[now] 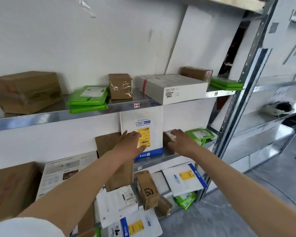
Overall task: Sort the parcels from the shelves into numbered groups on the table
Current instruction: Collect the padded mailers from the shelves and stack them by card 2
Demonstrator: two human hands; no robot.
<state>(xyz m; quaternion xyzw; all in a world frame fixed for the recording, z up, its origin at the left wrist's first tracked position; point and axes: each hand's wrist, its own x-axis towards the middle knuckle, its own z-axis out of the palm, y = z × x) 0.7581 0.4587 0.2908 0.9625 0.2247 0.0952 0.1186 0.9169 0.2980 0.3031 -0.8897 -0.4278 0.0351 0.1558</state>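
Note:
A tall white mailer [152,120] with a yellow label and a blue bottom band stands upright on the middle shelf [171,155]. My left hand [132,142] lies against its lower left front, fingers stretched over the yellow label. Just right of the mailer sits a small brown box [166,138]. My right hand [181,142] grips it, fingers over its top and thumb on its front face. Green bags [200,134] lie right of that box.
The top shelf [58,115] carries a large brown box [26,91], green bags [89,98], a taped brown box [120,86] and a flat white box [171,88]. Below lie an SF carton [147,189] and white mailers [184,178]. A metal upright [237,93] stands at the right.

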